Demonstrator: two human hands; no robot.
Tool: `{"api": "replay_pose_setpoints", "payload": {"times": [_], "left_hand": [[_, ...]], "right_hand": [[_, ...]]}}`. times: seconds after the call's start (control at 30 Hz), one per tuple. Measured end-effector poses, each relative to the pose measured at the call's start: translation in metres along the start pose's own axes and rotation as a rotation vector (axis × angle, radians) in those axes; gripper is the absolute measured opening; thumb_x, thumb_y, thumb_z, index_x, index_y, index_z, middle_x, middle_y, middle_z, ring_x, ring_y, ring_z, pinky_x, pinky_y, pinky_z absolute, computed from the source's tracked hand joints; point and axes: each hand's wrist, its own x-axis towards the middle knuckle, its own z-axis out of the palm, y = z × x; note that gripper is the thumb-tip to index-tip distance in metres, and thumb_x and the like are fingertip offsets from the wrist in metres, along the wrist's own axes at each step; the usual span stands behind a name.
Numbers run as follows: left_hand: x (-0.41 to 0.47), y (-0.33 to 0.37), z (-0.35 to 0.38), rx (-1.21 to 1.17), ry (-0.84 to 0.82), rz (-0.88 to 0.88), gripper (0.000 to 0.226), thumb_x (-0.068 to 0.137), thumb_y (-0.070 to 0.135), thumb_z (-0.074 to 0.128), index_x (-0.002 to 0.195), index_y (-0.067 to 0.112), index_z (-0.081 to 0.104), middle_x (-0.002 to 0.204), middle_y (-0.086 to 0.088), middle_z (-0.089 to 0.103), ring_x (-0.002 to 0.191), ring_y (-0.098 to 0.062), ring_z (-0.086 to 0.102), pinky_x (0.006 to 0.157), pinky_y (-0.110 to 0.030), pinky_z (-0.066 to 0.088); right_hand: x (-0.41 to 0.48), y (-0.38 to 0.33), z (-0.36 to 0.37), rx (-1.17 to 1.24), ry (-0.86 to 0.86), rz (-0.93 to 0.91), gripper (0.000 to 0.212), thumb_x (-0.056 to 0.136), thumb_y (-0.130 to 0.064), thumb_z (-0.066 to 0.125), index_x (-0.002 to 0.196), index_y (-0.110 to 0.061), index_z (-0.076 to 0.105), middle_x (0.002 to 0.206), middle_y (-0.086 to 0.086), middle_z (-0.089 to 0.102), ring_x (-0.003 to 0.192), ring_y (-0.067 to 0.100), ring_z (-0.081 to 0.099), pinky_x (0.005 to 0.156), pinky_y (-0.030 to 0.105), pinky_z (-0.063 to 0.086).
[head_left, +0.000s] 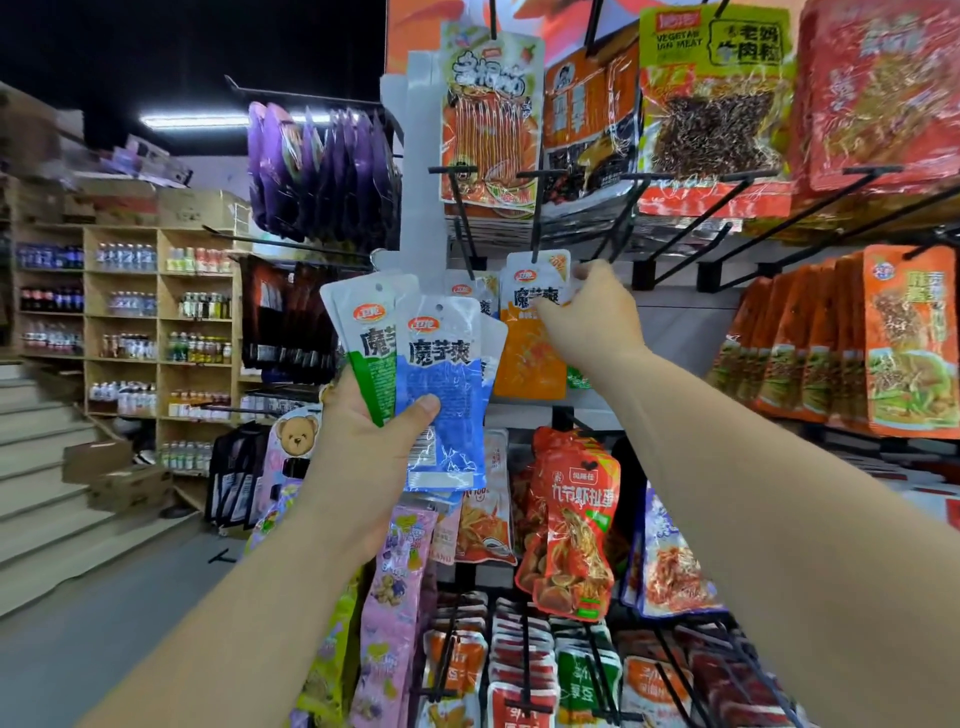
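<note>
a fanned stack of blue and green snack packets (441, 384) stands upright beside an orange packet (530, 358) hanging on its hook.

Drink shelves (124, 322) stand left of the snack rack (675, 244).

Black hooks (535, 218) jut out just above the right hand (587, 317) pinching the orange packet (524, 353), the left hand's (363, 441) fanned packets (441, 374) crowd its left, a red bag (571, 519) hangs below, and a bare grey panel (691, 322) lies open to its right.

The left hand (363, 441) grips a fan of snack packets (441, 384); the right hand (587, 317) pinches the orange packet (530, 358) hanging on its peg hook (534, 218).
</note>
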Motion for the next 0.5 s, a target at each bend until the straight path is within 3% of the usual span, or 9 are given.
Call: {"api": "replay_pose_setpoints", "payload": {"times": [0.07, 0.13, 0.17, 0.23, 0.33, 0.5], "left_hand": [[0.0, 0.001, 0.001, 0.01, -0.007, 0.006, 0.042, 0.099, -0.001, 0.064, 0.12, 0.035, 0.063, 0.116, 0.01, 0.077, 0.111, -0.014, 0.073, 0.104, -0.048, 0.054], [0.001, 0.001, 0.002, 0.02, -0.006, 0.002, 0.042, 0.099, -0.001, 0.064, 0.118, 0.036, 0.063, 0.114, 0.011, 0.077, 0.11, -0.013, 0.073, 0.105, -0.049, 0.054], [0.001, 0.001, 0.002, 0.023, -0.002, 0.0, 0.042, 0.099, -0.001, 0.064, 0.118, 0.037, 0.063, 0.114, 0.012, 0.078, 0.109, -0.012, 0.073, 0.105, -0.048, 0.054], [0.001, 0.001, 0.002, 0.026, 0.0, -0.001, 0.042, 0.099, 0.0, 0.064, 0.12, 0.037, 0.063, 0.114, 0.011, 0.077, 0.111, -0.013, 0.072, 0.106, -0.049, 0.054], [0.001, 0.001, 0.002, 0.017, -0.003, -0.006, 0.043, 0.099, 0.0, 0.064, 0.125, 0.034, 0.062, 0.117, 0.01, 0.077, 0.113, -0.016, 0.072, 0.106, -0.052, 0.054], [0.001, 0.001, -0.001, 0.007, -0.027, -0.006, 0.042, 0.1, 0.001, 0.063, 0.128, 0.032, 0.061, 0.118, 0.01, 0.077, 0.114, -0.016, 0.072, 0.105, -0.051, 0.054]], "right_hand": [[-0.011, 0.006, -0.007, -0.119, 0.016, -0.169, 0.06, 0.092, -0.034, 0.076, 0.139, -0.016, 0.043, 0.118, 0.004, 0.052, 0.099, 0.022, 0.051, 0.08, 0.037, 0.047], [-0.021, 0.011, -0.013, -0.308, 0.013, -0.385, 0.066, 0.088, -0.032, 0.078, 0.144, -0.024, 0.045, 0.133, 0.006, 0.044, 0.11, 0.024, 0.047, 0.085, 0.037, 0.045], [-0.023, 0.012, -0.015, -0.434, -0.02, -0.471, 0.069, 0.088, -0.035, 0.079, 0.148, -0.028, 0.046, 0.146, 0.009, 0.038, 0.125, 0.03, 0.045, 0.096, 0.041, 0.045], [-0.02, 0.014, -0.014, -0.721, -0.148, -0.555, 0.077, 0.091, -0.047, 0.074, 0.157, -0.037, 0.036, 0.169, 0.01, 0.01, 0.154, 0.036, 0.017, 0.118, 0.052, 0.029], [-0.01, 0.015, -0.005, -0.964, -0.271, -0.549, 0.088, 0.095, -0.061, 0.061, 0.163, -0.042, 0.008, 0.17, 0.008, -0.023, 0.157, 0.038, -0.016, 0.125, 0.061, 0.004], [0.005, 0.019, 0.009, -1.097, -0.382, -0.397, 0.093, 0.096, -0.07, 0.049, 0.162, -0.042, -0.01, 0.17, 0.003, -0.024, 0.154, 0.042, -0.026, 0.121, 0.07, -0.006]]}}
